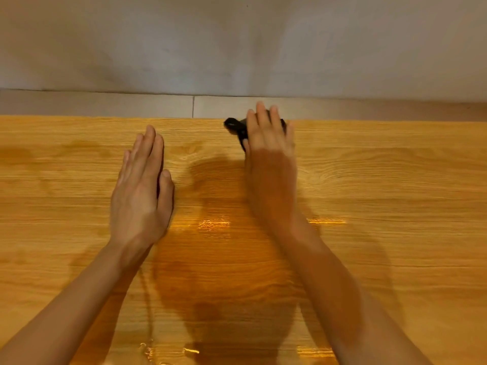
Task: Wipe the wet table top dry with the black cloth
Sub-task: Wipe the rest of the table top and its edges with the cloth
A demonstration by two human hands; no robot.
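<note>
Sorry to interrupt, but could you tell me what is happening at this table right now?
A person is drying a wet wooden table top with a black cloth. The right hand presses the cloth flat with straight fingers at the table's far edge, near the wall. The left hand rests open and flat on the wood, holding nothing. A large wet patch still glistens between the forearms, nearer the person, so the job is not finished.

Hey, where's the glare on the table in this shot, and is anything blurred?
In the head view, bright glare streaks sit on the wet table top between the forearms and along the near edge; the right hand over the black cloth looks motion-blurred, the left hand sharper; a dark shadow falls between the arms.
</note>
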